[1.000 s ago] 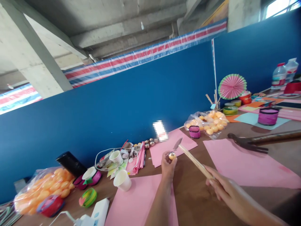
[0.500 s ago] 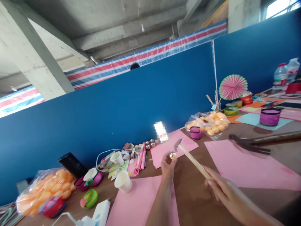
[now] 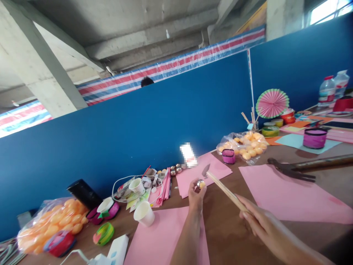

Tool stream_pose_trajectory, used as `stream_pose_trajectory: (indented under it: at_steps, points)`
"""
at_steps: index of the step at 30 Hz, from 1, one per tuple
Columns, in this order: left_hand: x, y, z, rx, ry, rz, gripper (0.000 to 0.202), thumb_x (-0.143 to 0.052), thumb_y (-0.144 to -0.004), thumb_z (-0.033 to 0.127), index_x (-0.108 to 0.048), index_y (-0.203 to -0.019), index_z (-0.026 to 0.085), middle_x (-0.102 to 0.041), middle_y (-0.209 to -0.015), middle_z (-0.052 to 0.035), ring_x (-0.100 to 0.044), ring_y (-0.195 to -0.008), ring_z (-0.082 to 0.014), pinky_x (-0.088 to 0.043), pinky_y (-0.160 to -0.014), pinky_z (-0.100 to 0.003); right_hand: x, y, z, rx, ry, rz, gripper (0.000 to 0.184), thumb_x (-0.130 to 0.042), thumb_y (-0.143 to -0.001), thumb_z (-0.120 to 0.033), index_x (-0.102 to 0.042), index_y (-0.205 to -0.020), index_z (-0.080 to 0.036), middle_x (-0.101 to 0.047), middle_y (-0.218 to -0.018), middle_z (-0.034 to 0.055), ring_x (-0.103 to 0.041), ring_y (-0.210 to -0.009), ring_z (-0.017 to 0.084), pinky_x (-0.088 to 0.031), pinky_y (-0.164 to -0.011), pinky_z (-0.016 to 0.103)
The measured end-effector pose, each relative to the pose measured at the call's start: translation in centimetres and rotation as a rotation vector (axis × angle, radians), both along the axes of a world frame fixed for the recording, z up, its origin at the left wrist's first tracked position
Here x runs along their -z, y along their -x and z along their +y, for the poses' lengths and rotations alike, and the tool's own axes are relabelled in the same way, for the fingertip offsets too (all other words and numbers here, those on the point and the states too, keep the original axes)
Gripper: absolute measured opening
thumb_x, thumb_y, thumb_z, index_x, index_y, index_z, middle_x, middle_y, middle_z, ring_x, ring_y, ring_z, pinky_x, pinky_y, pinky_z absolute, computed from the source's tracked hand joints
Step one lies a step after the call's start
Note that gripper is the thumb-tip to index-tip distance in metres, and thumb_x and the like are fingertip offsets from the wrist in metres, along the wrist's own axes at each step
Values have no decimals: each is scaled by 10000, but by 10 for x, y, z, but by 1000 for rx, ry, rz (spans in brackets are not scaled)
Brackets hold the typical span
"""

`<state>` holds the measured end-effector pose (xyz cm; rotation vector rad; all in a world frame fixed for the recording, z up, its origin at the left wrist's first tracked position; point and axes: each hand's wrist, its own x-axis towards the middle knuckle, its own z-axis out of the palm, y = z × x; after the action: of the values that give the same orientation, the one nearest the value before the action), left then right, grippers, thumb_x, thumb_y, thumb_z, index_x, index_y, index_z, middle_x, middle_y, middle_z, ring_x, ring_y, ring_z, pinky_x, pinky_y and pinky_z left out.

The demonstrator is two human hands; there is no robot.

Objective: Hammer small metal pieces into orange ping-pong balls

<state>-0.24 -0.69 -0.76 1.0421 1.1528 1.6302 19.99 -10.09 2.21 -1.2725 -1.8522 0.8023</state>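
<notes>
My left hand [image 3: 196, 195] pinches a small shiny ball [image 3: 200, 183], silvery on most of its side and orange-yellow at the lower right, over the brown table. From the right, my right hand [image 3: 255, 217] grips a wooden-handled tool [image 3: 224, 189] with a dark, leaf-shaped tip; I cannot make out its exact kind. That tip is just above and beside the ball, apart from it, over a pink sheet [image 3: 220, 165]. Under my left forearm lies another pink sheet [image 3: 165, 235], with a white paper cup [image 3: 144, 213] on its far left corner.
Several silvery balls [image 3: 176, 169] sit by the blue partition [image 3: 138, 121]. Bags of orange balls [image 3: 55, 221] stand at left and behind right. A hammer [image 3: 298, 169] lies over a pink sheet [image 3: 292, 206]. A white power strip [image 3: 118, 250] is at front left.
The ball and the tool's tip have shifted slightly left, and the ball is turned a little in my left hand. Beyond the partition, a person's head has moved left.
</notes>
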Motion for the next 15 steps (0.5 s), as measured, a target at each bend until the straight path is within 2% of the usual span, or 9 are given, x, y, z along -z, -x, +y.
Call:
stream_pose_trajectory:
  at_steps: [6, 11, 15]
  points:
    - [-2, 0, -2, 63, -33, 22, 433, -677, -622, 216, -557, -1037, 192, -614, -978, -58, -571, -866, -152, -424, -794, -286, 16, 3, 2, 17, -14, -42, 453, -286, -864, -362, -381, -1266, -174, -640, -745, 39, -555, -491, 135, -482, -504, 254]
    - [-1, 1, -1, 74, -58, 68, 447, -660, -644, 237, -548, -1075, 188, -611, -1005, -75, -562, -899, -170, -417, -828, -323, 14, 1, 3, 21, -49, -8, 465, -271, -873, -358, -320, -1303, -186, -637, -746, 37, -554, -489, 133, -478, -491, 244]
    - [1, 1, 0, 72, -71, 43, 417, -673, -625, 225, -566, -1025, 182, -618, -967, -71, -571, -870, -162, -425, -804, -306, 13, 1, 1, 10, -34, -82, 458, -279, -868, -368, -375, -1272, -175, -642, -713, 39, -555, -470, 136, -484, -492, 250]
